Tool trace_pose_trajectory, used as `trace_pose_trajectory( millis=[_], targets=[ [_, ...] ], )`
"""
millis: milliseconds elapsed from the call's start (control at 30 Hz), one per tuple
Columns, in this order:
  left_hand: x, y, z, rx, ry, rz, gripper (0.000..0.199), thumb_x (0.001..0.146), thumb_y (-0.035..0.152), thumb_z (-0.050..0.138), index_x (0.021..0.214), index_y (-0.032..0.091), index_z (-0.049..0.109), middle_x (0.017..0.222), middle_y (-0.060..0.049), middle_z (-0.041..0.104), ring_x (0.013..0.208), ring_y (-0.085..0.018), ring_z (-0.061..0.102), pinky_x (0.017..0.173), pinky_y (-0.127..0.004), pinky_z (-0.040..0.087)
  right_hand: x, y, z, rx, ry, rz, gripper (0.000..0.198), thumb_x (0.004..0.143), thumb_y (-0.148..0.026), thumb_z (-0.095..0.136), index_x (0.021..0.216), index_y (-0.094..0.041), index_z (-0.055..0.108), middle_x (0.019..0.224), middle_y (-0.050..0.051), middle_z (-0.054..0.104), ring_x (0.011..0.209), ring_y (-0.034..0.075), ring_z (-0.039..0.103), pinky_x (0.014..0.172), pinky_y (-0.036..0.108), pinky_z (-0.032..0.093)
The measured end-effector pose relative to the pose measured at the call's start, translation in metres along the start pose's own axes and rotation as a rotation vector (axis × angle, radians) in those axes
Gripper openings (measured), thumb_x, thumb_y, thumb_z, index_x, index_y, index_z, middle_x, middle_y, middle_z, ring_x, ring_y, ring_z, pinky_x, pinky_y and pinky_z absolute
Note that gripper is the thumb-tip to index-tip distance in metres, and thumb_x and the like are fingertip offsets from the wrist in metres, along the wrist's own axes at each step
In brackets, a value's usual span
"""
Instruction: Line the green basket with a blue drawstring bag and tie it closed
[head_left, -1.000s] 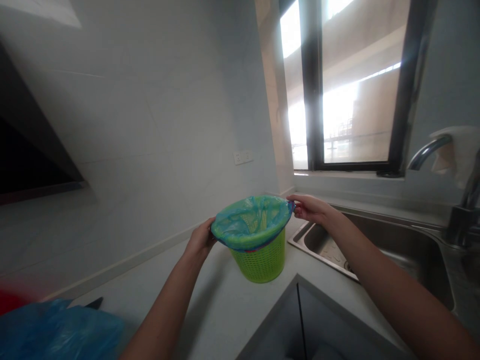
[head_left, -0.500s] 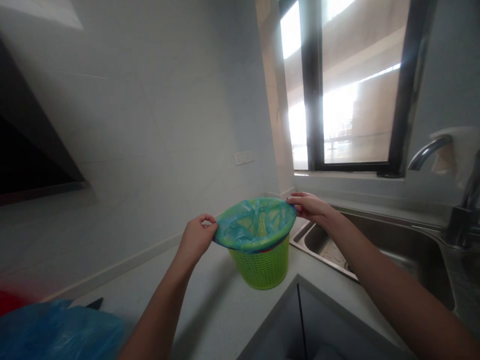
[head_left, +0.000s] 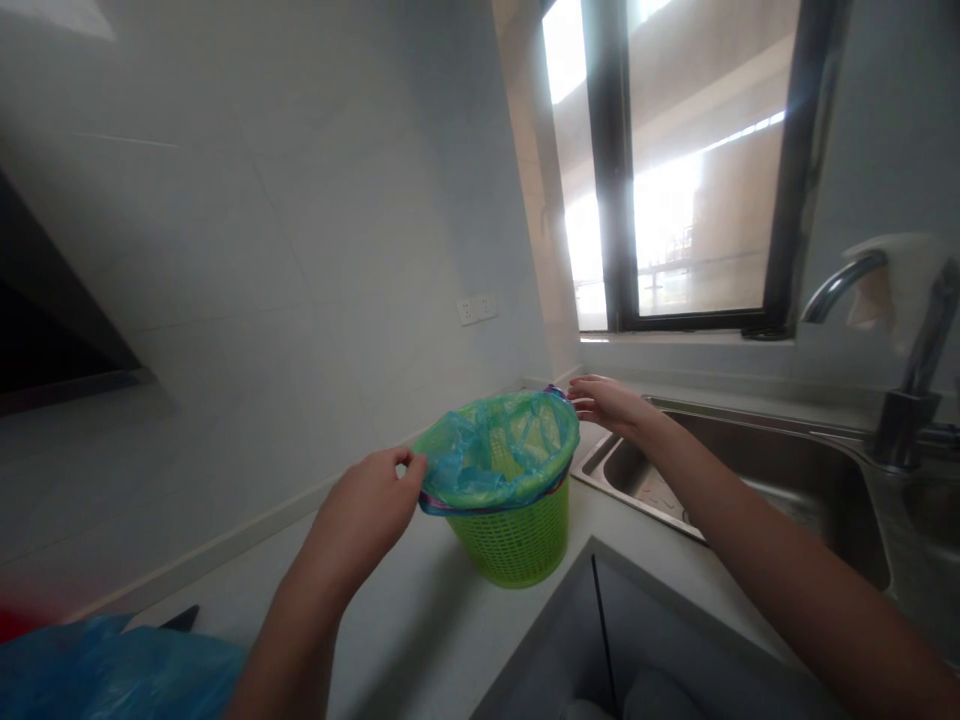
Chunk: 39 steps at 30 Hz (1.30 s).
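Left hand (head_left: 367,507) pinches a translucent blue plastic bag (head_left: 459,450), likely slippery, best held rim-side; whether right hand (head_left: 611,406) grips is unclear.

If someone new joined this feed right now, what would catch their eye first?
Probably the bright green basket on the counter, lined with a thin blue bag, between the left hand and right hand. After that, the glaring window at upper right, then the metal sink below it.
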<state>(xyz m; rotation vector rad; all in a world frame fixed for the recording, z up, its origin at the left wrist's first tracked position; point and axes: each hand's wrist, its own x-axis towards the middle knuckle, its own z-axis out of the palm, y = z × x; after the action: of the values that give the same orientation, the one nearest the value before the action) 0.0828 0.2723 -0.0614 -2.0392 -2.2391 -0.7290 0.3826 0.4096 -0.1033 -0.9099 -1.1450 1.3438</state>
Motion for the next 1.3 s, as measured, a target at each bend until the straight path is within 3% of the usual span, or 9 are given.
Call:
trace_pose_trajectory(
  millis=[133, 200, 300, 400, 500, 667, 967, 1100, 1300],
  targets=[
    [0.016, -0.018, -0.004, 0.033, 0.237, -0.072, 0.042, 0.089, 0.05, 0.036, 0.08, 0.023, 0.067, 0.084, -0.01, 0.072, 0.077, -0.028, 0.063, 0.062, -0.033, 0.035, 0.003, -0.005, -0.019, -0.208, -0.023, 0.094, 0.013, 0.082, -0.026, 0.063, 0.088, -0.017, 0.057, 0.086, 0.007, 0.065, 0.067, 0.014, 0.062, 0.056, 0.024, 0.05],
    [0.031, -0.032, 0.0, 0.003, 0.277, -0.112, 0.035, 0.086, 0.044, 0.039, 0.08, 0.023, 0.066, 0.081, -0.01, 0.071, 0.072, -0.027, 0.061, 0.061, -0.033, 0.034, 0.002, -0.009, -0.029, -0.384, -0.052, 0.153, 0.017, 0.082, -0.029, 0.063, 0.092, -0.016, 0.061, 0.09, 0.009, 0.068, 0.07, 0.015, 0.063, 0.056, 0.025, 0.05],
    [0.055, -0.054, 0.019, -0.255, 0.134, -0.181, 0.024, 0.076, 0.038, 0.049, 0.079, 0.021, 0.066, 0.075, -0.008, 0.07, 0.065, -0.024, 0.06, 0.06, -0.031, 0.038, -0.004, -0.013, -0.036, -0.573, -0.192, 0.227, 0.017, 0.083, -0.03, 0.063, 0.088, -0.014, 0.067, 0.09, 0.012, 0.071, 0.069, 0.015, 0.063, 0.055, 0.024, 0.048],
    [0.071, -0.067, 0.044, -0.608, -0.135, -0.258, 0.027, 0.068, 0.042, 0.057, 0.077, 0.019, 0.066, 0.075, -0.006, 0.069, 0.065, -0.021, 0.06, 0.061, -0.03, 0.043, -0.013, -0.017, -0.033, -0.657, -0.31, 0.234, 0.024, 0.084, -0.037, 0.065, 0.079, -0.014, 0.069, 0.084, 0.012, 0.071, 0.067, 0.014, 0.062, 0.055, 0.024, 0.048],
    [0.073, -0.069, 0.059, -0.772, -0.34, -0.246, 0.031, 0.065, 0.045, 0.063, 0.081, 0.02, 0.069, 0.079, -0.004, 0.069, 0.07, -0.02, 0.059, 0.066, -0.031, 0.046, -0.019, -0.019, -0.029, -0.677, -0.349, 0.217, 0.032, 0.084, -0.044, 0.067, 0.075, -0.014, 0.069, 0.08, 0.01, 0.069, 0.065, 0.012, 0.059, 0.055, 0.022, 0.047],
    [0.068, -0.064, 0.062, -0.846, -0.417, -0.204, 0.029, 0.064, 0.041, 0.065, 0.082, 0.019, 0.07, 0.076, -0.003, 0.069, 0.069, -0.018, 0.058, 0.067, -0.031, 0.046, -0.015, -0.014, -0.029, -0.636, -0.436, 0.18, 0.027, 0.079, -0.04, 0.072, 0.076, -0.014, 0.068, 0.081, 0.006, 0.066, 0.065, 0.01, 0.057, 0.053, 0.019, 0.046],
    [0.069, -0.061, 0.067, -0.868, -0.396, -0.107, 0.031, 0.057, 0.033, 0.069, 0.081, 0.014, 0.073, 0.075, -0.006, 0.071, 0.071, -0.023, 0.063, 0.069, -0.036, 0.05, -0.007, 0.002, -0.017, -0.478, -0.395, 0.208, 0.011, 0.074, -0.023, 0.068, 0.074, -0.015, 0.061, 0.069, 0.001, 0.058, 0.055, 0.006, 0.052, 0.042, 0.014, 0.038],
    [0.074, -0.063, 0.069, -0.837, -0.266, -0.161, 0.022, 0.059, 0.029, 0.063, 0.075, 0.016, 0.07, 0.063, -0.002, 0.065, 0.057, -0.015, 0.054, 0.058, -0.028, 0.043, -0.005, 0.004, -0.012, -0.381, -0.234, 0.259, 0.012, 0.08, -0.025, 0.061, 0.073, -0.015, 0.061, 0.07, 0.006, 0.064, 0.053, 0.01, 0.056, 0.041, 0.017, 0.043],
    [0.081, -0.067, 0.071, -0.92, -0.013, -0.241, 0.021, 0.06, 0.033, 0.063, 0.073, 0.017, 0.06, 0.048, 0.005, 0.048, 0.043, -0.01, 0.041, 0.046, -0.022, 0.03, 0.001, 0.007, -0.014, -0.28, -0.138, 0.215, 0.022, 0.08, -0.026, 0.061, 0.063, -0.017, 0.051, 0.055, 0.002, 0.056, 0.041, 0.007, 0.044, 0.037, 0.018, 0.037]
  ],
)
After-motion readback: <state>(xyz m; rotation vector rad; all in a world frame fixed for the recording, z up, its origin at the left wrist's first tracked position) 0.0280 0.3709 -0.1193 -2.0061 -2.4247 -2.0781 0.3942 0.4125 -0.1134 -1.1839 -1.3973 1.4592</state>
